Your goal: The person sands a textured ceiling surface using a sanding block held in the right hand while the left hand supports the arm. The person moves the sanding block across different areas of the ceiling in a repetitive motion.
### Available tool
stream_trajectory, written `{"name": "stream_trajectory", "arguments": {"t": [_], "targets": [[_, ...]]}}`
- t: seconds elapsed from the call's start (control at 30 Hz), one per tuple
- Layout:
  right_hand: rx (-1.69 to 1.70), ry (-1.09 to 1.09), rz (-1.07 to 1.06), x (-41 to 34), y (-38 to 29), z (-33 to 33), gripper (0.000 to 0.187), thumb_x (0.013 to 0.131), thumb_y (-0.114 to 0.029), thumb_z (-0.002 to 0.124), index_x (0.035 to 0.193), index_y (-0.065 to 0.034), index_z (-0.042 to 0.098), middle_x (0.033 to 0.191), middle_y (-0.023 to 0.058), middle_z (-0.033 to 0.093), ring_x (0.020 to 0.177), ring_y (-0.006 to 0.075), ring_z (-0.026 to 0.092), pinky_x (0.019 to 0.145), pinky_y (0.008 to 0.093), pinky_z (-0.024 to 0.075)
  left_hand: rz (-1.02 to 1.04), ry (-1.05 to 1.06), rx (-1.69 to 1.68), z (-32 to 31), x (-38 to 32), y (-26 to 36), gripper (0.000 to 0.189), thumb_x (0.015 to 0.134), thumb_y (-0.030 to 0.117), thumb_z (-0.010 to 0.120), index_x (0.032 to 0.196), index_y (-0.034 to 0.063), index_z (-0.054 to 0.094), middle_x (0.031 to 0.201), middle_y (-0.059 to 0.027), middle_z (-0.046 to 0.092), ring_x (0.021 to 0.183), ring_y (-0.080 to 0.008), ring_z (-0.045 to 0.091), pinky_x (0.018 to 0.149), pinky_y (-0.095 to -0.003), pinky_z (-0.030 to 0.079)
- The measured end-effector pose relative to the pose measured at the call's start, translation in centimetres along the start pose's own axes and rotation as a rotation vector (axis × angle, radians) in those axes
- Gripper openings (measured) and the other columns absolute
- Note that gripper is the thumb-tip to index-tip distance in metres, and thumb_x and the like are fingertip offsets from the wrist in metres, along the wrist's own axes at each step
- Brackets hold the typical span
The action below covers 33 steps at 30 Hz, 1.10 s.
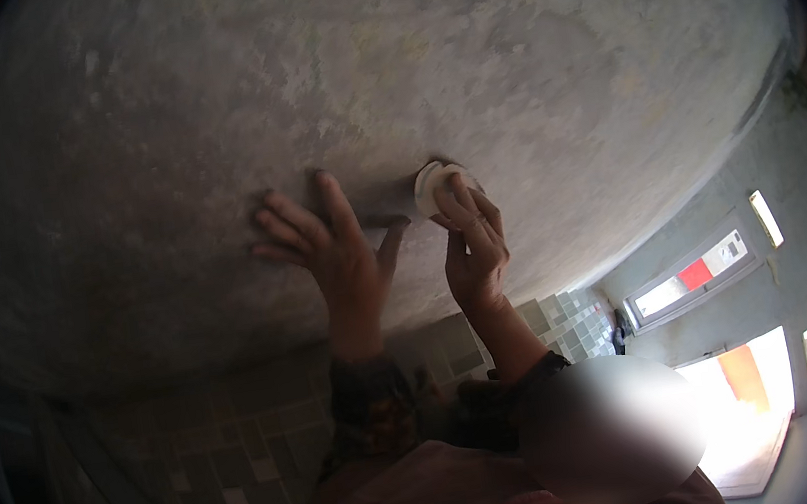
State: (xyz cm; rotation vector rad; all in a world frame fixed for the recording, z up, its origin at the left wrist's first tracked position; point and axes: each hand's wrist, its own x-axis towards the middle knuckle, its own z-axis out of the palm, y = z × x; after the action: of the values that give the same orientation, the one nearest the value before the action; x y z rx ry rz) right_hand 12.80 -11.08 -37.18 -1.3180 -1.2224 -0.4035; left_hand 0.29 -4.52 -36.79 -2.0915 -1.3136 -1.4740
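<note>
A mottled grey plastered surface [322,80], probably a wall, fills most of the view before me. My left hand [331,246] rests against it with the fingers spread and holds nothing. To its right, my right hand [476,239] grips a round off-white disc [428,187] by its edge with the fingertips, close against the plaster. A dark shadow shows around the disc's far rim. Whether the disc is pressed on the surface or slightly apart from it, I cannot tell. My fingers cover its lower right part.
Grey and pale rectangular tiles [247,452] lie below my arms, partly in shadow. At right, a grey wall [734,294] has a narrow framed window [690,277] and a bright larger opening [747,406]. A dark strip [128,497] curves along the lower left.
</note>
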Motion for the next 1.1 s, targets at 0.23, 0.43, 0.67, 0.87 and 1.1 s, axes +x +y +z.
{"name": "stream_trajectory", "arguments": {"t": [0.23, 0.43, 0.67, 0.87, 1.1], "targets": [[0.029, -0.061, -0.316, -0.3, 0.4, 0.7, 0.031, 0.088, 0.004, 0.061, 0.115, -0.0076, 0.070, 0.126, 0.0152, 0.067, 0.114, 0.0341, 0.064, 0.097, 0.0407, 0.0510, 0.000, 0.006, -0.054, -0.1, 0.2, 0.1, 0.105, 0.083, 0.067, 0.063, 0.158, 0.0077, 0.020, 0.157, -0.0403, -0.009, 0.144, -0.0597, -0.016, 0.100, -0.0827, -0.010], [-0.005, -0.071, -0.208, -0.3, -0.1, 0.5, 0.032, 0.081, 0.011, 0.067, 0.109, -0.0047, 0.074, 0.122, 0.0147, 0.070, 0.117, 0.0328, 0.064, 0.101, 0.0411, 0.0503, 0.007, -0.052, 0.000, -0.6, 0.3, 0.5, 0.113, 0.076, 0.059, 0.076, 0.157, 0.0082, 0.017, 0.156, -0.0420, -0.010, 0.142, -0.0630, -0.014, 0.100, -0.0838, -0.006], [0.045, 0.019, -0.062, 0.5, -0.2, 0.3, 0.035, 0.083, 0.012, 0.065, 0.112, -0.0046, 0.074, 0.123, 0.0136, 0.070, 0.120, 0.0306, 0.062, 0.103, 0.0415, 0.0496, 0.048, -0.132, 0.153, -1.1, 0.2, 0.6, 0.118, 0.075, 0.060, 0.076, 0.157, 0.0037, 0.014, 0.154, -0.0435, -0.013, 0.140, -0.0655, -0.015, 0.102, -0.0836, -0.002], [0.016, -0.044, -0.179, 0.4, -0.6, 0.5, 0.039, 0.081, 0.015, 0.063, 0.113, -0.0057, 0.073, 0.126, 0.0135, 0.068, 0.118, 0.0309, 0.063, 0.097, 0.0396, 0.0535, 0.031, -0.120, 0.063, -0.8, 0.2, 0.8, 0.118, 0.069, 0.052, 0.084, 0.157, 0.0094, 0.017, 0.154, -0.0424, -0.008, 0.140, -0.0671, -0.012, 0.098, -0.0864, -0.001], [0.086, -0.021, -0.219, 0.2, -0.9, 0.6, 0.036, 0.082, 0.015, 0.063, 0.110, -0.0044, 0.073, 0.124, 0.0142, 0.069, 0.121, 0.0311, 0.062, 0.101, 0.0422, 0.0513, 0.006, -0.131, 0.006, -0.6, 0.0, 1.0, 0.117, 0.068, 0.046, 0.088, 0.157, 0.0115, 0.019, 0.155, -0.0415, -0.007, 0.139, -0.0681, -0.012, 0.097, -0.0871, -0.001]]}}
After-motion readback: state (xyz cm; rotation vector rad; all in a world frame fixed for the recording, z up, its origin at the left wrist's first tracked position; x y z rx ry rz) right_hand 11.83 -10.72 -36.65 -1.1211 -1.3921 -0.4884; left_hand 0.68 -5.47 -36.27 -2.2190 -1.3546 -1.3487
